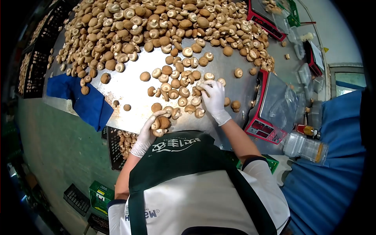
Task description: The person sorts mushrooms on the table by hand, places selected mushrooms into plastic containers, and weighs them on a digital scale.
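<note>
White gloves cover both of my hands. My left hand [149, 131] is at the table's near edge, its fingers closed around a few brown mushrooms [163, 122]. Farther right, my right hand [213, 96] reaches over the loose mushrooms, with its fingertips pressed on a pale mushroom [199, 85]. Between and beyond my hands, scattered mushrooms [184, 92] lie on the metal table [131, 88], some cap up and some stem up. A large heap of mushrooms [129, 23] covers the table's far side.
A red scale [266, 127] with a clear tray stands at the right, near clear plastic boxes [301, 147]. Another red scale [270, 23] is at the back right. Blue cloth [84, 98] lies on the left. Black crates [37, 70] and a green crate [101, 196] stand around the table.
</note>
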{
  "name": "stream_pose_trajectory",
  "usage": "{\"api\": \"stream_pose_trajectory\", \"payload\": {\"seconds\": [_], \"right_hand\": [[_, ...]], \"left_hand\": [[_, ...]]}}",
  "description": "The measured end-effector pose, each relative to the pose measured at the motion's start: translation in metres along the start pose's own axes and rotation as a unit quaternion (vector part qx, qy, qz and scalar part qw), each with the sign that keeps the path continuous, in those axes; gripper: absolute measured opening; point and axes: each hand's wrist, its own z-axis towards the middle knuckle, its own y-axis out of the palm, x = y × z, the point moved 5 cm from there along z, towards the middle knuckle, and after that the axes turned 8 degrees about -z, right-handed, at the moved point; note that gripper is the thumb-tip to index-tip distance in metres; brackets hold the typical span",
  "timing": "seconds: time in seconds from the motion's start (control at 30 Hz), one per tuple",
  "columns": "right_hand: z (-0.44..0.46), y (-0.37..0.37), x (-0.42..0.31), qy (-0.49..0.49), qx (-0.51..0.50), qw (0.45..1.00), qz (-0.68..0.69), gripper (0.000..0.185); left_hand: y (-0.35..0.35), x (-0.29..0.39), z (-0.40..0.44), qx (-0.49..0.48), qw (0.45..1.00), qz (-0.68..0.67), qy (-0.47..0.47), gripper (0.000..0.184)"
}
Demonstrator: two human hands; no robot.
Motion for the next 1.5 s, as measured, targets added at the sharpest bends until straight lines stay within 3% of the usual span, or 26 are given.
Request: {"api": "stream_pose_trajectory", "payload": {"seconds": [0.1, 0.3, 0.43, 0.5, 0.6, 0.63, 0.73, 0.83, 0.87, 0.93, 1.0, 1.13, 1.2, 1.27, 1.3, 1.5], "right_hand": [[-0.007, -0.006, -0.010, -0.004, 0.046, 0.997, 0.058, 0.019], [-0.015, -0.017, -0.033, -0.024, 0.095, 0.982, 0.162, 0.039], [-0.021, -0.018, -0.052, -0.006, 0.104, 0.976, 0.190, 0.041], [-0.023, -0.018, -0.070, -0.052, 0.059, 0.977, 0.198, 0.039], [-0.034, -0.005, -0.099, -0.143, -0.062, 0.966, 0.205, 0.041], [-0.039, -0.001, -0.107, -0.152, -0.058, 0.961, 0.226, 0.043], [-0.034, 0.000, -0.103, -0.104, -0.112, 0.951, 0.267, 0.041], [-0.011, 0.003, -0.082, -0.062, -0.082, 0.956, 0.274, 0.042], [-0.003, 0.010, -0.065, 0.003, -0.080, 0.959, 0.272, 0.041], [0.036, 0.004, -0.037, 0.027, -0.036, 0.968, 0.245, 0.043], [0.073, 0.009, 0.003, 0.024, 0.072, 0.982, 0.173, 0.043], [0.143, 0.029, 0.072, 0.100, 0.068, 0.984, 0.129, 0.040], [0.160, 0.052, 0.082, 0.082, 0.005, 0.993, 0.080, 0.043], [0.140, 0.085, 0.070, 0.031, -0.059, 0.994, -0.084, 0.047], [0.120, 0.081, 0.047, 0.073, -0.086, 0.991, -0.070, 0.048], [0.073, 0.051, 0.036, -0.018, -0.021, 0.999, -0.030, 0.040]], "left_hand": [[0.011, 0.006, -0.005, -0.014, 0.999, -0.041, -0.029, 0.052], [0.011, 0.001, 0.004, -0.041, 0.999, 0.021, -0.015, 0.060], [0.026, 0.005, 0.010, -0.078, 0.993, 0.084, -0.003, 0.063], [0.027, 0.005, 0.013, -0.100, 0.986, 0.135, -0.008, 0.074], [0.030, 0.005, 0.018, -0.069, 0.989, 0.125, 0.032, 0.066], [0.023, 0.000, 0.021, -0.075, 0.987, 0.138, 0.020, 0.065], [0.019, -0.004, 0.014, -0.058, 0.997, -0.003, -0.051, 0.062], [0.014, -0.001, 0.014, -0.026, 0.999, 0.032, -0.011, 0.059], [0.010, 0.000, 0.015, -0.011, 0.998, 0.065, 0.008, 0.058], [0.015, 0.009, 0.015, 0.002, 0.997, 0.067, 0.025, 0.055], [0.018, 0.013, 0.015, -0.011, 0.996, 0.075, 0.039, 0.055], [0.013, 0.013, 0.019, 0.003, 0.987, 0.143, 0.070, 0.055], [0.013, 0.013, 0.020, 0.012, 0.982, 0.173, 0.074, 0.055], [0.019, 0.017, 0.018, 0.023, 0.971, 0.228, 0.071, 0.056], [0.023, 0.019, 0.022, 0.023, 0.964, 0.254, 0.072, 0.056], [0.003, 0.016, 0.016, 0.038, 0.985, 0.147, 0.078, 0.054]]}}
